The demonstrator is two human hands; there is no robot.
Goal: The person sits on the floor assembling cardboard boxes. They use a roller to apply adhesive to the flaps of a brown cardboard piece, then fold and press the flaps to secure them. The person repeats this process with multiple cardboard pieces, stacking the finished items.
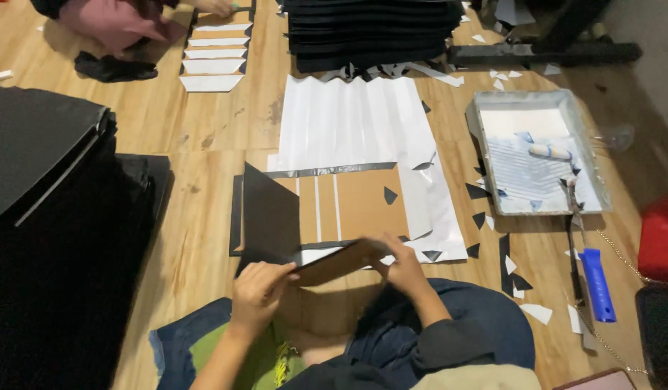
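Brown board (348, 206) with black paper flaps lies on the floor; both hands, left (258, 289) and right (402, 266), pinch its near flap.

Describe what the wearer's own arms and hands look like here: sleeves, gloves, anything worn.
Both hands are bare, with no gloves; no rings or watch can be made out. The left hand leads into a bare forearm with no sleeve in view. The right hand also leads into a bare forearm, with a dark sleeve pushed up towards the elbow.

Head camera: single view, sitting at the wearer's head, looking steeply down and forward across the wooden floor (204, 123); hands and lap lying close at the bottom edge, far floor edge reaching the top.
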